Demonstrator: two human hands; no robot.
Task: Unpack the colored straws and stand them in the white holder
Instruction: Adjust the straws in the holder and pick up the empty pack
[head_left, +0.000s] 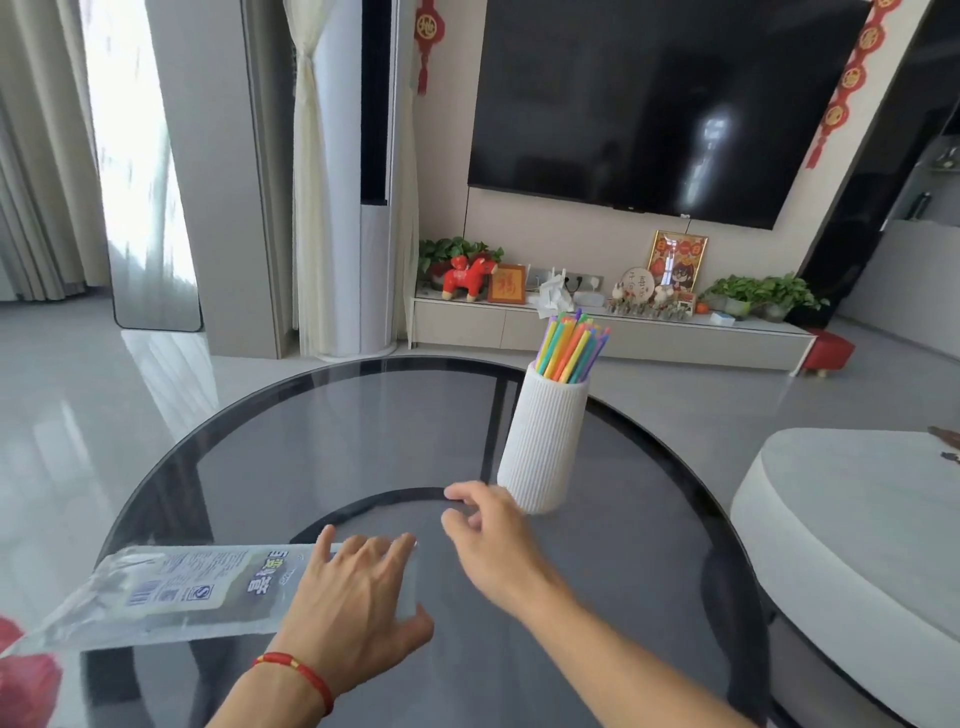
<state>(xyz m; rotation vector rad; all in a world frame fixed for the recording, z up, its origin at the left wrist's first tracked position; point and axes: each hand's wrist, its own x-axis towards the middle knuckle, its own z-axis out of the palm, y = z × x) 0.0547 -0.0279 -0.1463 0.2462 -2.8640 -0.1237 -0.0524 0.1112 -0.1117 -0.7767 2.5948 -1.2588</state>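
Note:
A ribbed white holder (545, 441) stands upright on the dark glass table (311, 447), right of centre. Several colored straws (569, 345) stick up out of its top. A flat clear plastic straw bag (171, 592) with a printed label lies at the table's near left. My left hand (358, 597) rests palm down on the bag's right end, fingers spread. My right hand (483, 525) hovers just left of the holder's base, fingers loosely curled, holding nothing and slightly blurred.
A low round white stool or table (852, 519) sits close on the right. Beyond the table are a TV cabinet (623, 332) with ornaments and plants, a wall TV, and a small red stool (828, 351). Something red (26, 670) shows at the lower left corner.

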